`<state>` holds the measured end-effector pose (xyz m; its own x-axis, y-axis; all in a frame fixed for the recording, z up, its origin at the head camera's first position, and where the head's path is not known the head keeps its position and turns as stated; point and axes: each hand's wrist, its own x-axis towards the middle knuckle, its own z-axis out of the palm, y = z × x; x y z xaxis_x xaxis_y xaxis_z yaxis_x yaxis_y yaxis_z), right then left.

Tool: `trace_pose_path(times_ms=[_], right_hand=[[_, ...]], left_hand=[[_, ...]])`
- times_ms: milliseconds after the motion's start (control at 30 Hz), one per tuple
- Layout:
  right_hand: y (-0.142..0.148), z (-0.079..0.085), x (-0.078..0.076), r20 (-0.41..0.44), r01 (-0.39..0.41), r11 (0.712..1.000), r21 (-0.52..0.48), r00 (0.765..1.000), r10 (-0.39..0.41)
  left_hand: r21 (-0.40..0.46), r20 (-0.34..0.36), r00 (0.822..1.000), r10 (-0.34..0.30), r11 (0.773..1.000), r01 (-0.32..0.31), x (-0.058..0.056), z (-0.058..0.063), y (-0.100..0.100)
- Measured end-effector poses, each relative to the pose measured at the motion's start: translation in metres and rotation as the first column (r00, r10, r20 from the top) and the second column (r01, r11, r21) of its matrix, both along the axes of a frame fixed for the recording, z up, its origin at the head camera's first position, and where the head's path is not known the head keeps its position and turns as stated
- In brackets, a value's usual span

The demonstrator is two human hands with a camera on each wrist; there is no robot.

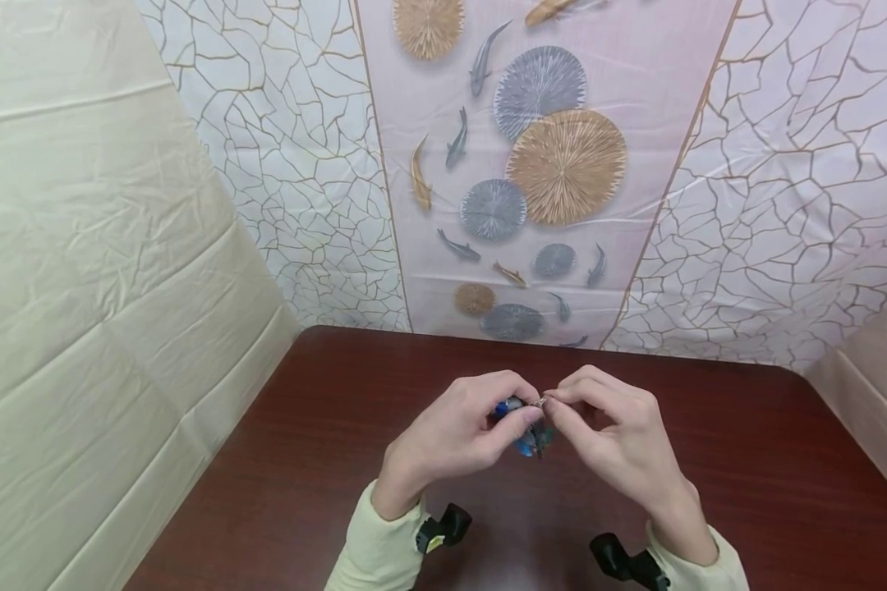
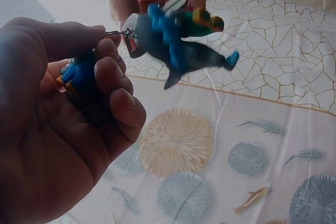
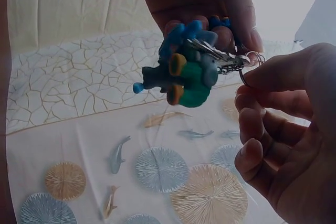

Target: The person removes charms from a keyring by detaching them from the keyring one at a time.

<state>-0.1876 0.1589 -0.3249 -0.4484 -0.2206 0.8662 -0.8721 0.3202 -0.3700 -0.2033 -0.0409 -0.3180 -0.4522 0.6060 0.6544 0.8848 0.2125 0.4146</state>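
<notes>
Over the table, my left hand (image 1: 458, 427) and my right hand (image 1: 617, 435) meet at a small bunch of keychains. In the left wrist view, curled left fingers hold a blue and orange figurine (image 2: 81, 74), while thumb and forefinger pinch the metal fastening. From that fastening a dark grey keychain figurine (image 2: 205, 56) with blue trim juts out. Beside it the right wrist view shows a green and orange charm (image 3: 197, 88) and silver keys (image 3: 220, 55). My right thumb and forefinger pinch a thin metal key ring (image 3: 243, 76) at the end of the bunch.
Beneath the hands lies a dark red-brown table (image 1: 303, 492). A patterned cloth (image 1: 325, 164) with fish and round shapes hangs behind it, and a cream cloth (image 1: 103, 287) covers the left side. Black wrist cameras (image 1: 454, 524) sit on both sleeves.
</notes>
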Motion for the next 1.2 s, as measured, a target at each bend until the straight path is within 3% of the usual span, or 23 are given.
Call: trace_pose_path(times_ms=[333, 533, 700, 833, 1033, 1200], right_hand=[[0.0019, -0.001, 0.0009, 0.118, 0.018, 1.0, -0.006, 0.993, -0.018], [0.003, 0.0005, 0.0047, 0.228, 0.076, 0.993, 0.093, 0.969, -0.096], [0.0014, 0.0, 0.0024, 0.074, 0.075, 0.992, 0.097, 0.994, -0.083], [-0.0006, -0.0007, -0.0005, -0.043, 0.045, 0.996, 0.083, 0.998, -0.042], [-0.0014, -0.0011, -0.0014, -0.082, 0.045, 0.997, 0.059, 0.996, -0.041], [-0.0014, -0.0005, -0.0005, -0.06, 0.047, 0.998, 0.045, 0.997, -0.045]], left_hand=[[-0.009, -0.017, 1.0, 0.014, 1.0, -0.014, -0.0019, 0.0006, 0.0], [-0.019, -0.043, 0.999, 0.026, 0.999, -0.027, -0.0019, 0.0, 0.0013], [-0.02, 0.027, 1.0, 0.016, 1.0, -0.016, 0.0003, 0.0002, 0.0008], [-0.02, 0.052, 0.999, 0.006, 1.0, -0.005, 0.0007, 0.0006, -0.0005], [-0.015, 0.051, 0.999, 0.005, 1.0, -0.004, 0.0004, 0.001, -0.0016], [-0.026, 0.04, 0.999, 0.017, 1.0, -0.016, 0.0, 0.001, -0.0026]])
